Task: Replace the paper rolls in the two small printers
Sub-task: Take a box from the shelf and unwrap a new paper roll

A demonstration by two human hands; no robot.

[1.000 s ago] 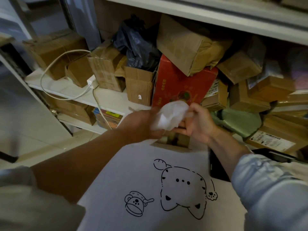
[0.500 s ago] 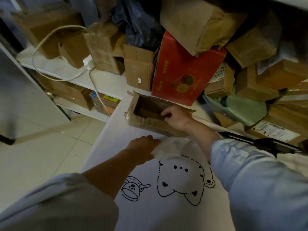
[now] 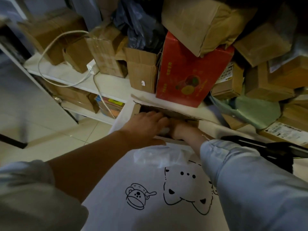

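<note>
both hands reach into an open brown cardboard box (image 3: 168, 112) that sits at the far edge of the white desk (image 3: 116, 214) printed with black cartoon animal outlines. the left hand (image 3: 146, 124) lies palm-down over the box opening, its fingers reaching into the dark interior; whether it grips anything cannot be told. the right hand (image 3: 181, 130) is sunk into the box past the knuckles, fingers hidden, so its state cannot be told either. no paper roll or printer can be made out; the box contents are too dark. a crumpled clear plastic wrapper (image 3: 158, 155) lies on the desk just in front of the box, between the forearms. behind the box stands a red printed carton (image 3: 191, 72) on a white shelf (image 3: 106, 84) crowded with brown parcels.
</note>
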